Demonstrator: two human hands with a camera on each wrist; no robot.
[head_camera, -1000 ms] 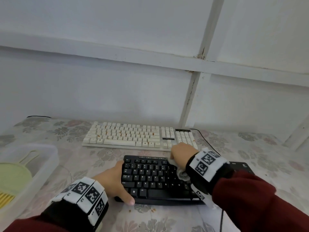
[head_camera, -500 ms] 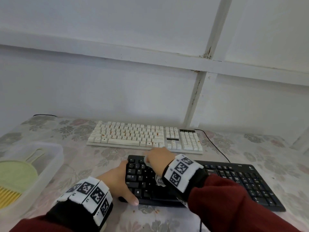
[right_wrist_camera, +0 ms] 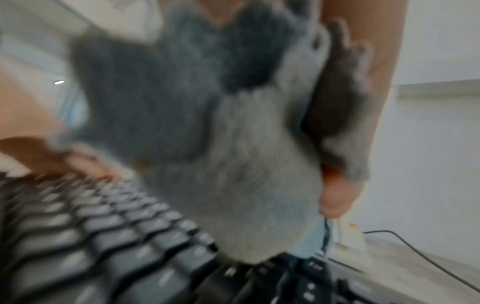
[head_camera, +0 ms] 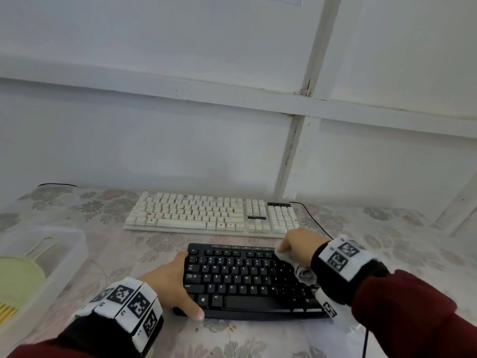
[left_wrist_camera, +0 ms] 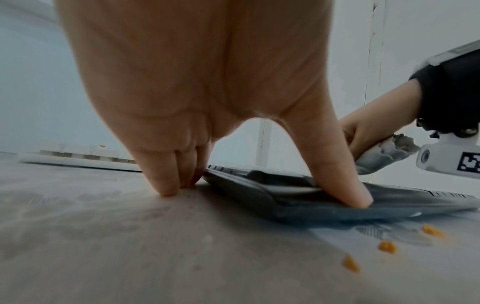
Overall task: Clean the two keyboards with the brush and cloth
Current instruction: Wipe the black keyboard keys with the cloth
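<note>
The black keyboard lies at the near edge of the floral tablecloth. My left hand clasps its left end, with the thumb on the front edge and the fingertips down at the far corner. My right hand grips a bunched grey-white cloth and presses it on the upper key rows right of centre. Up close the cloth is blurred. The white keyboard lies behind, with orange crumbs among its keys. A green brush with yellow bristles rests in the tub at the left.
A clear plastic tub stands at the left table edge. Orange crumbs lie on the tablecloth in front of the black keyboard. A black cable runs from the white keyboard past my right hand. The white wall is close behind.
My right hand has swept the cloth left along the black keyboard's upper rows and then back to the right. The left hand has kept its hold on the left end.
</note>
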